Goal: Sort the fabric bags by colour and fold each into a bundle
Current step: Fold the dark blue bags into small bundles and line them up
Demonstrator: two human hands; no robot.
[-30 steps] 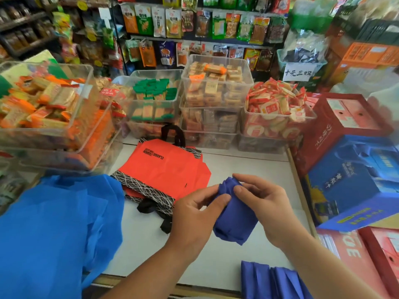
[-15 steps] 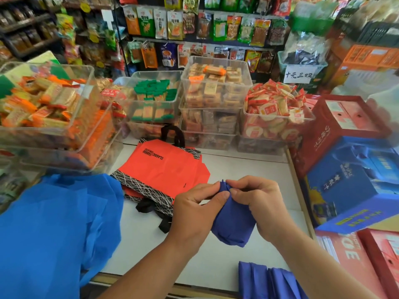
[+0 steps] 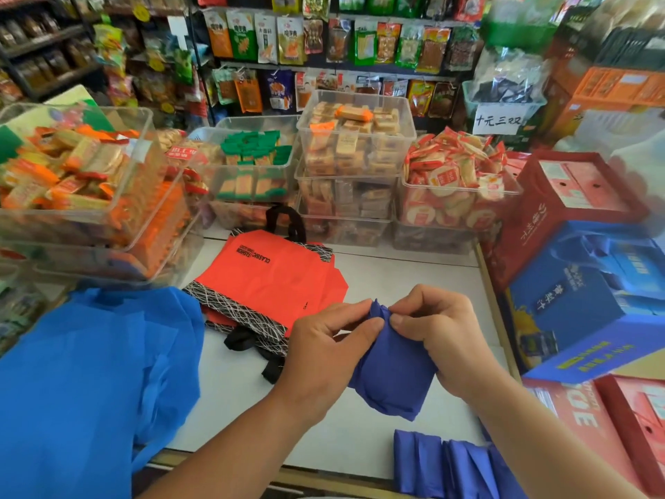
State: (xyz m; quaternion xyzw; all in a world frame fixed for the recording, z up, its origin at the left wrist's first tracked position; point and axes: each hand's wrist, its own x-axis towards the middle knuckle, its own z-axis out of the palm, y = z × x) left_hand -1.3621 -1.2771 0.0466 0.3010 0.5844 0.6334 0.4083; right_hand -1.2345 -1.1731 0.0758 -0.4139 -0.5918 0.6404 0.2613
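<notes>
Dark blue fabric bundle (image 3: 390, 376), soft non-woven cloth folded to a compact wad: lower centre of the frame, over the white tabletop (image 3: 396, 279), held between both hands; whether its lower end rests on the surface cannot be told. Left hand (image 3: 324, 351): fingers (image 3: 354, 320) curled, pinching the bundle's upper left edge. Right hand (image 3: 442, 336): fingers curled likewise, pinching the upper right edge, so that both grips meet at the small peak of cloth on top. Orange-red fabric bag (image 3: 266, 282) with black-and-white net-patterned trim and black strap handles: lying flat on the tabletop, centre of the frame, just beyond the left hand, atop further orange-red cloth. Bright blue fabric bags (image 3: 90, 383), loose unfolded heap: lower left of the frame, draped over the tabletop's near edge. Folded dark blue bundles (image 3: 442, 462), several side by side: bottom edge of the frame, right of centre, below the held bundle. Clear plastic bins (image 3: 354, 138) of wrapped snacks: stacked along the far and left sides. Red and blue cardboard gift boxes (image 3: 575, 293): piled at the right edge.
</notes>
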